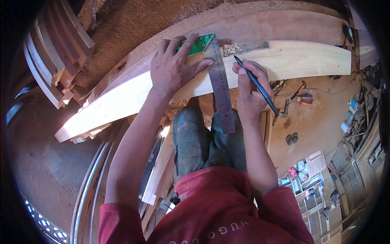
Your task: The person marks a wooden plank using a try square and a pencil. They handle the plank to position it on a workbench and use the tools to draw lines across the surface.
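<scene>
A long pale wooden board (308, 61) lies crosswise in front of me, with a rough, dark patch (248, 48) along its far edge. My left hand (168, 69) presses a try square onto it, fingers over the green stock (202, 44) and thumb against the steel ruler blade (221, 91). That blade crosses the board and sticks out past its near edge over my legs. Just right of the blade, my right hand (252, 89) grips a dark blue pen (260, 86). The pen's upper end points toward the rough patch; whether a tip touches wood I cannot tell.
Behind the board is a wider reddish plank (284, 26), with sawdust (126, 24) beyond. Stacked planks (61, 53) stand at far left. On the floor to the right are a hammer (283, 112), a cabled tool (304, 99), sandals (291, 139) and a compartmented wooden box (315, 199).
</scene>
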A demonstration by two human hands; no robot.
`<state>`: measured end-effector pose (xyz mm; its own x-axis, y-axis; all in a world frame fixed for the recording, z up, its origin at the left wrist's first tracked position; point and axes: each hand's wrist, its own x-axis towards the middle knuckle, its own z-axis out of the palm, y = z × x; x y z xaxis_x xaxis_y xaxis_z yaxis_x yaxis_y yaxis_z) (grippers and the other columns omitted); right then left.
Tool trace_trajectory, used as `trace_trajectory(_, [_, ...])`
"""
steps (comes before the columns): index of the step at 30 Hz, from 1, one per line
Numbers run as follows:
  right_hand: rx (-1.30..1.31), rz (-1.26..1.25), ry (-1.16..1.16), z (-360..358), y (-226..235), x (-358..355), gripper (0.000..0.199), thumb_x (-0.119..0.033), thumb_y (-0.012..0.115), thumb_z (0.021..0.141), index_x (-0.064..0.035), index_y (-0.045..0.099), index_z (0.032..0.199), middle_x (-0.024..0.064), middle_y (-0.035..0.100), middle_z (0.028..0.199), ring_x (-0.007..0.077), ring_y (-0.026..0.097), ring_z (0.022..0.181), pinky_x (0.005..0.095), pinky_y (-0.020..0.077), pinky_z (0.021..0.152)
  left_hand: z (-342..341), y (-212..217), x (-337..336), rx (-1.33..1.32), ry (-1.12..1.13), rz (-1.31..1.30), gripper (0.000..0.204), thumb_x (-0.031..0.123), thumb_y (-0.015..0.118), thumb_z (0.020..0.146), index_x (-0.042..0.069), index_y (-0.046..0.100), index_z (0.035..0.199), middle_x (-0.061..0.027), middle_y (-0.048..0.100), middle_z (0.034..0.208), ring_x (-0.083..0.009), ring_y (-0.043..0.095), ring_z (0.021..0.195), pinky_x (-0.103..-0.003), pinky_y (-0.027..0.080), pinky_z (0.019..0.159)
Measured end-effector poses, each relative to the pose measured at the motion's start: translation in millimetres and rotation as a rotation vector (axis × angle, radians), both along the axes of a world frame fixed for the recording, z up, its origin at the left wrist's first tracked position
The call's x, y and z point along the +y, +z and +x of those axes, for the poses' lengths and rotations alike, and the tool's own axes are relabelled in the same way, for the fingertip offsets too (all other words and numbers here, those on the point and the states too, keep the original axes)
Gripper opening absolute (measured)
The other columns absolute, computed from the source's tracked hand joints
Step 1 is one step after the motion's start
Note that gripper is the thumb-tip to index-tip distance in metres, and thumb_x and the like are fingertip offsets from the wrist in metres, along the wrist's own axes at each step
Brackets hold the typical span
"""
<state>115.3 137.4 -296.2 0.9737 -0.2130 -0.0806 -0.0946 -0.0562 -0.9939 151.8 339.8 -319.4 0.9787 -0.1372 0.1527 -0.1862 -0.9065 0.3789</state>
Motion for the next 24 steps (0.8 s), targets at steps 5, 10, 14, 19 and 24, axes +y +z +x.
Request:
trace_trajectory(5, [0.122,0.011,-0.024,0.2,1.4,1.9,0.018,0.003,0.063,0.099,0.0076,0.063,0.117,0.0161,0.066,0.115,0.0218,0.073,0.102,0.0315,0.0603,0.088,-0.3,-2.1,1.6,-0.004,-0.013,0.013,0.079,0.062,0.086,0.067,0.02,0.07,0.132,-0.0041,0.069,0.115,-0.0261,0.064,0.103,-0.04,0.059,0.078])
trace_trajectory(10, [0.107,0.02,-0.032,-0.7,-2.2,4.3,0.019,0.0,0.065,0.099,0.0079,0.063,0.116,0.0156,0.068,0.114,0.0216,0.073,0.1,0.0314,0.0599,0.087,-1.5,-4.8,3.0,0.018,-0.014,0.036,0.078,0.067,0.08,0.071,0.023,0.069,0.134,-0.0034,0.067,0.118,-0.0257,0.062,0.104,-0.039,0.058,0.08])
trace_trajectory(14, [0.105,0.012,-0.039,0.5,-2.8,5.3,0.019,-0.001,0.066,0.1,0.0077,0.064,0.117,0.0147,0.07,0.112,0.0208,0.074,0.099,0.0304,0.0596,0.087,-2.0,-6.2,1.6,0.042,-0.008,0.038,0.078,0.073,0.075,0.074,0.025,0.067,0.135,-0.0032,0.066,0.119,-0.0258,0.061,0.104,-0.039,0.057,0.082])
trace_trajectory(19, [0.166,-0.07,-0.024,-2.5,-2.2,0.5,0.018,0.0,0.067,0.098,0.0059,0.066,0.115,0.0136,0.071,0.109,0.019,0.074,0.097,0.0282,0.059,0.083,-0.7,-4.9,1.3,0.024,-0.01,0.08,0.082,0.07,0.082,0.068,0.024,0.069,0.134,-0.002,0.068,0.116,-0.0249,0.063,0.103,-0.04,0.06,0.076])
trace_trajectory(24, [0.121,-0.072,-0.021,-2.7,-8.4,2.9,0.016,0.002,0.068,0.095,0.0044,0.068,0.112,0.0137,0.072,0.109,0.0162,0.073,0.095,0.0264,0.0578,0.08,-1.1,-7.9,1.4,0.045,-0.011,0.069,0.079,0.074,0.075,0.074,0.026,0.067,0.135,-0.0025,0.066,0.118,-0.0256,0.061,0.102,-0.039,0.057,0.081])
